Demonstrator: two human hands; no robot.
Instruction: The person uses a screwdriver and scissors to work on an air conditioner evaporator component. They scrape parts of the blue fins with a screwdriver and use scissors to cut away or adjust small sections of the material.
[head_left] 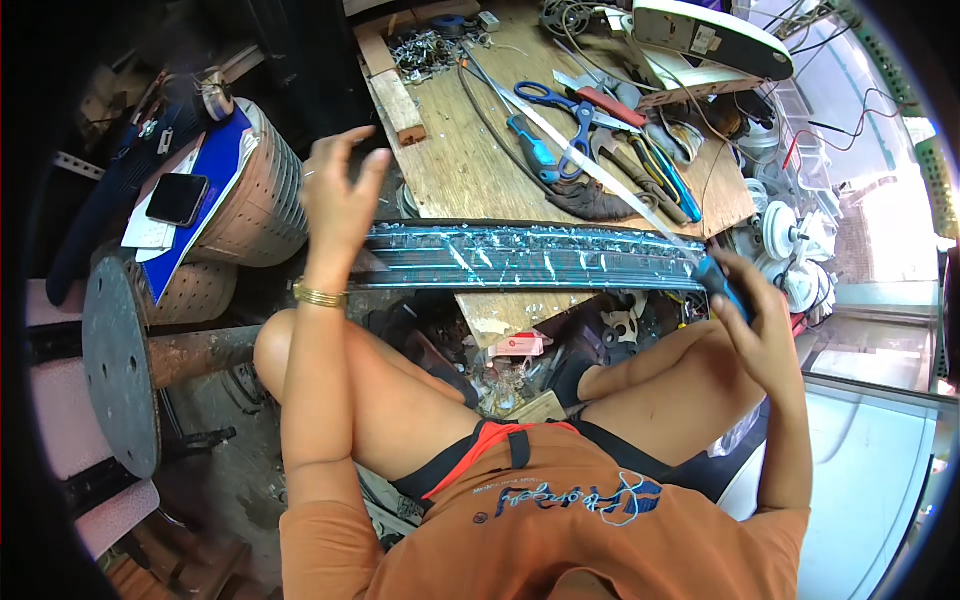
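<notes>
Slatted panel point(530, 262), dark and streaked with pale flakes, lies crosswise at the centre of the frame over the wooden board point(455, 170).

Right hand point(765, 325), right of centre: fingers wrapped around a blue handle point(724, 287) at the panel's right end. A long pale strip point(590, 150) runs from near this handle toward the top of the frame; whether it is fixed in the handle cannot be confirmed.

Left hand point(340, 195), left of centre: raised, fingers and thumb spread, no object visible in its grasp.

Step in hand, as judged: work on the panel's surface, with the left hand free. The next move would call for a steadying left hand on the panel and a firm grip on the handle.

Containers:
- Perforated drum point(262, 190), left of frame: topped by a blue folder point(225, 160), papers point(150, 230) and a phone point(178, 199); interior hidden.
- Clear plastic bin point(808, 165), upper right: contents not distinguishable.
- Red-and-white box point(517, 345), below the panel: contents not visible.
</notes>
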